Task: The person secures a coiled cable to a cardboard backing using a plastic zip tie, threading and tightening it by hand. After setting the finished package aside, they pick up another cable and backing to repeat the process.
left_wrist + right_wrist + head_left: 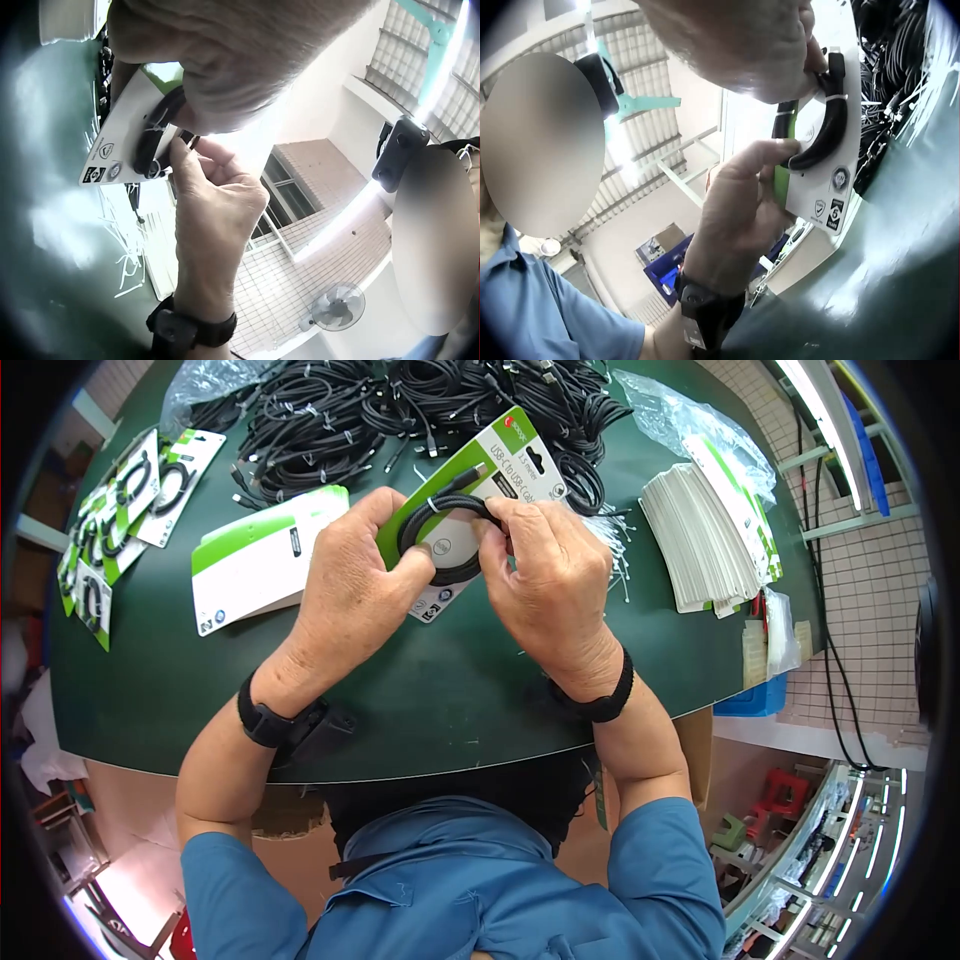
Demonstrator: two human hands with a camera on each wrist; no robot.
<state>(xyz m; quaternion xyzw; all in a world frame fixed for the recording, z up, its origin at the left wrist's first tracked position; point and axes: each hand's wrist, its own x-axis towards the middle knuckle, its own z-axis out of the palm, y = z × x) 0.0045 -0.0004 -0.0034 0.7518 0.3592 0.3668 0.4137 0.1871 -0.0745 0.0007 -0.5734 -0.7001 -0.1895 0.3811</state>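
A green and white card is held up over the table, tilted, with a coiled black cable lying against its front. My left hand grips the card's left side, its thumb pressing inside the coil. At the coil's right side my right hand pinches with thumb and index finger; what lies between those fingertips is mostly hidden. In the right wrist view the cable has a pale tie round it near the connector, and the left hand holds the card's edge.
Bundled black cables heap at the back. Blank-fronted cards lie left of centre, and cards with cables pile at the far left. A card stack stands right. White ties lie behind my right hand.
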